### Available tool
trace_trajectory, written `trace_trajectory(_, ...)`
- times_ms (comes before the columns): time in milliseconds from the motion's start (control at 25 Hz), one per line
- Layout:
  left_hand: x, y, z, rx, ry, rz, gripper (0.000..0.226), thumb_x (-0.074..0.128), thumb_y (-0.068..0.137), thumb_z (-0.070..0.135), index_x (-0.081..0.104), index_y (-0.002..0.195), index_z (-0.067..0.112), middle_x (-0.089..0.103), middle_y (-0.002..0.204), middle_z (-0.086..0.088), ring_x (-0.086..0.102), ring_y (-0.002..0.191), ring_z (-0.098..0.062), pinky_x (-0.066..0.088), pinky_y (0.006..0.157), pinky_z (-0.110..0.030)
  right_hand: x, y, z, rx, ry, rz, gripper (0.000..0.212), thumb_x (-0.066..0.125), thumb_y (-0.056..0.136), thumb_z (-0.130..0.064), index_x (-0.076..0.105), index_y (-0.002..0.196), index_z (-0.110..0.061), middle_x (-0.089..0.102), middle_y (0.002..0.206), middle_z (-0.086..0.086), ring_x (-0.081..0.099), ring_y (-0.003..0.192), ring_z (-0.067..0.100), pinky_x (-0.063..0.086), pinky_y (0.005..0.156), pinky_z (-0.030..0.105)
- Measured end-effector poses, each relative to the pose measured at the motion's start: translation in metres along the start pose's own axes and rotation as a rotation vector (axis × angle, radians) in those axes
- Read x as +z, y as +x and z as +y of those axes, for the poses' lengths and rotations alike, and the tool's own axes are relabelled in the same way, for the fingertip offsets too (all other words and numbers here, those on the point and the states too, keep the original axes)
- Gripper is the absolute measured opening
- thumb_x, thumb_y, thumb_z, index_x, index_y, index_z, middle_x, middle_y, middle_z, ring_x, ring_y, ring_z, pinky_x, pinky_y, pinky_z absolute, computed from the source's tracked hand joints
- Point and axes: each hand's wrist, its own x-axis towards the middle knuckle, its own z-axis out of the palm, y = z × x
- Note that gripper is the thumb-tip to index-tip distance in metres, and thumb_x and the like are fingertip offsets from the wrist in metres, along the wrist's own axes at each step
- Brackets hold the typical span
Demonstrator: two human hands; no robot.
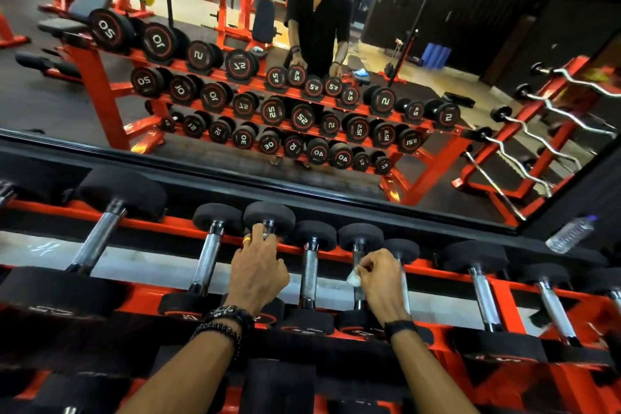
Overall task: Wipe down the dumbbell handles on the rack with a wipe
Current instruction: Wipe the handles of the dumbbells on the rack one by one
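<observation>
The right hand (381, 282) has its fingers (364, 267) pinching a small crumpled white wipe (353, 278) against a knurled chrome dumbbell handle (359, 292). The left hand (257, 274) rests over the neighbouring dumbbell to the left, fingertips curled round its handle below the far round matte-black head (268, 215). The dumbbells lie side by side on the orange steel rack (161, 223), long axes running near to far toward the mirror (336, 94).

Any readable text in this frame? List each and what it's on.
All legible text is mirror-reversed, on dumbbell end caps in the mirror:
"20" on top-left cap
"10" beside it
"30" on a bottom-row cap
"40" on a bottom-row cap
Markings on the near dumbbell ends: blurred, unreadable.
Water bottle: no legible label.
</observation>
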Motion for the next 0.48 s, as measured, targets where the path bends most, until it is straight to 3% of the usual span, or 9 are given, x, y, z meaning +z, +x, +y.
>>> trace_trajectory(120,0.001,0.000,0.000,0.008,0.006,0.010,0.015,0.063,0.082,0.021,0.049,0.088,0.019,0.038,0.116,0.000,0.048,0.083,-0.014,0.051,0.070,-0.025,-0.002,-0.022,0.011,-0.035,-0.041,-0.032,0.017,0.070,0.080,-0.004,0.071,0.071,-0.019,0.063,0.077,-0.010,0.058,0.076,0.004,0.042,0.068,0.013)
trace_trajectory(240,0.001,0.001,-0.001,0.002,0.010,0.006,0.017,0.064,0.082,0.023,0.049,0.088,0.019,0.038,0.116,0.000,0.049,0.083,-0.013,0.053,0.070,-0.026,-0.014,-0.025,0.017,0.038,0.066,-0.181,0.012,0.077,0.075,-0.004,0.075,0.076,-0.016,0.063,0.066,-0.019,0.061,0.067,-0.009,0.039,0.063,0.001)
trace_trajectory(400,0.002,0.001,0.000,0.001,0.005,0.008,0.017,0.064,0.082,0.024,0.048,0.087,0.020,0.038,0.116,0.000,0.048,0.082,-0.013,0.054,0.070,-0.027,-0.024,-0.010,0.027,0.135,0.022,-0.360,0.020,0.086,0.069,-0.010,0.074,0.084,-0.016,0.070,0.081,-0.006,0.066,0.078,0.004,0.055,0.074,0.024)
trace_trajectory(480,0.002,0.001,0.000,0.002,0.009,0.010,0.018,0.064,0.082,0.025,0.048,0.087,0.020,0.037,0.117,0.001,0.048,0.083,-0.012,0.054,0.070,-0.028,-0.019,-0.006,0.022,0.140,-0.090,-0.350,0.016,0.083,0.070,-0.007,0.071,0.078,-0.014,0.066,0.078,-0.005,0.064,0.079,0.009,0.053,0.070,0.021)
